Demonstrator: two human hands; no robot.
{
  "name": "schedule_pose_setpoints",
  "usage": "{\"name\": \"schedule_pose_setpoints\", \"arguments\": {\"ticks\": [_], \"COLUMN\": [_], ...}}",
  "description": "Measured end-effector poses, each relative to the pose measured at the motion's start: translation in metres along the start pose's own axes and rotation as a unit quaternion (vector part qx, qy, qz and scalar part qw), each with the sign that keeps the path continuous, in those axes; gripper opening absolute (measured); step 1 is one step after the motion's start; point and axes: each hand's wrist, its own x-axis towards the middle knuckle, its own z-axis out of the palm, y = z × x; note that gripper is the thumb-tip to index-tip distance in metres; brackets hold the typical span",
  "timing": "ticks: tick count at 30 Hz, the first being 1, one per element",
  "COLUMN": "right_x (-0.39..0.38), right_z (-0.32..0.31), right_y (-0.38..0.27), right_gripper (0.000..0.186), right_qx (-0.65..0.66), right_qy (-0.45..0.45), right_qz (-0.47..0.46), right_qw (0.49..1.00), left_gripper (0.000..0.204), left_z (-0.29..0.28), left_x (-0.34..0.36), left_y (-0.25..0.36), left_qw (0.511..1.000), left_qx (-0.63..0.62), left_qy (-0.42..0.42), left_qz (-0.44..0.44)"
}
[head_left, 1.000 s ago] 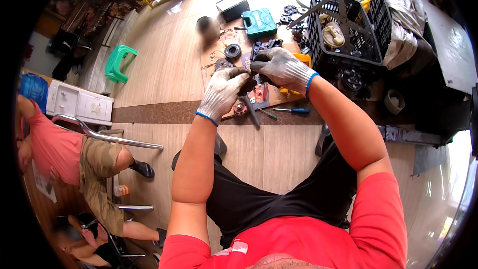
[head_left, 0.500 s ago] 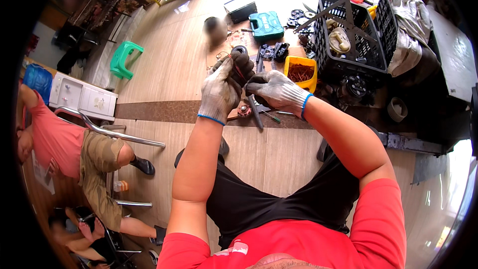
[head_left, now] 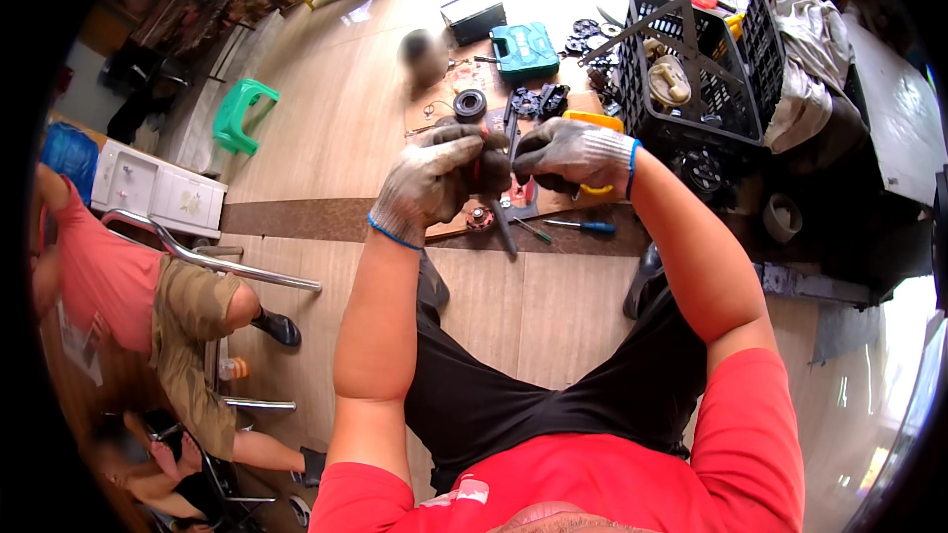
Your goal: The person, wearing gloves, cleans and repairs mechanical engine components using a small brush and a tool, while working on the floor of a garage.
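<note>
My left hand (head_left: 434, 178), in a grey-white work glove with dark fingers and blue cuff, is closed around a small dark thing with a red bit showing. Its fingers hide most of that thing. My right hand (head_left: 583, 153), gloved alike, is beside it with thumb and fingers pinched together; whatever is between them is too small to tell. Just beyond the left fingers is a black ring-shaped coil (head_left: 469, 106). Below the hands lie a red round part (head_left: 480, 218), a dark bar (head_left: 505, 227) and a blue-handled screwdriver (head_left: 590, 227). The right hand partly covers a yellow container (head_left: 594, 120).
A teal tool case (head_left: 524, 50) and a black box (head_left: 474, 18) stand farther off. Black motor-like parts (head_left: 539, 99) lie near a black crate (head_left: 681, 89) at the right. A green stool (head_left: 243, 116) is at left, with a seated person (head_left: 109, 266) below it.
My hands have drawn a little apart; the left shifted left and downward, the right moved right and now covers more of the yellow container. The blue-handled screwdriver has come into sight.
</note>
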Motion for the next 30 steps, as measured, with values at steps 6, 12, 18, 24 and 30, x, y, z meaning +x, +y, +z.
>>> {"name": "schedule_pose_setpoints", "arguments": {"ticks": [6, 12, 18, 24, 30], "right_x": [-0.010, -0.007, -0.009, -0.004, 0.007], "right_z": [-0.009, -0.004, 0.011, 0.040, 0.064], "right_y": [-0.011, -0.005, -0.006, 0.002, 0.009], "right_gripper": [0.020, 0.017, 0.026, 0.021, 0.023], "right_qx": [-0.115, -0.200, -0.069, -0.016, 0.099], "right_qy": [0.052, 0.109, 0.135, 0.156, 0.141], "right_qz": [-0.136, -0.211, -0.170, -0.177, -0.082], "right_qw": [0.983, 0.951, 0.974, 0.972, 0.982], "left_gripper": [0.023, 0.021, 0.023, 0.023, 0.023], "left_z": [0.011, 0.008, 0.000, 0.013, -0.004], "left_x": [-0.002, 0.008, 0.016, 0.024, 0.031], "left_y": [-0.004, -0.012, -0.018, -0.027, -0.026], "left_qw": [0.985, 0.969, 0.961, 0.982, 0.967], "left_qx": [0.156, 0.239, 0.257, 0.012, -0.168], "left_qy": [0.014, 0.042, 0.100, 0.157, 0.137], "left_qz": [-0.073, -0.053, 0.018, 0.101, 0.131]}}
